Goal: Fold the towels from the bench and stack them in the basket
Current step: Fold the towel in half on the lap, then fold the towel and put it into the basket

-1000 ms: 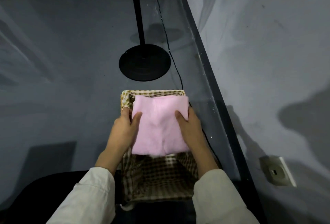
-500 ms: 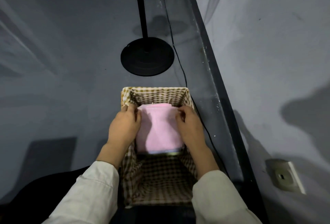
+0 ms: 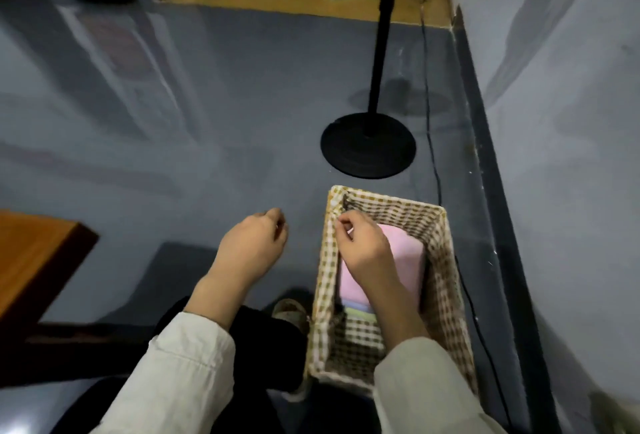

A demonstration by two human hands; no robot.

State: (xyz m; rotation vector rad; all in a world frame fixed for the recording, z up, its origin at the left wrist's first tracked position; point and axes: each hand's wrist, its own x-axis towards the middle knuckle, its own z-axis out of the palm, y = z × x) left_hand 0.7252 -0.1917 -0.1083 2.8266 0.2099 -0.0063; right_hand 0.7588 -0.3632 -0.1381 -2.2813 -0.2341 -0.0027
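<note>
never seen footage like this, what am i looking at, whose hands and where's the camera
No machine here: a person works with bare hands, filmed by one camera on their head looking down. A checked basket stands on the grey floor, a folded pink towel topping other folded towels inside. The right hand hovers over the basket's left edge, the left hand over the floor beside it; their fingers curl loosely and seem to hold nothing. Beyond is a black stand's round base; a wooden bench corner shows at left.

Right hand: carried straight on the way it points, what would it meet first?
Probably the far left corner of the gingham-lined wicker basket; the right hand points there, though height is unclear.
</note>
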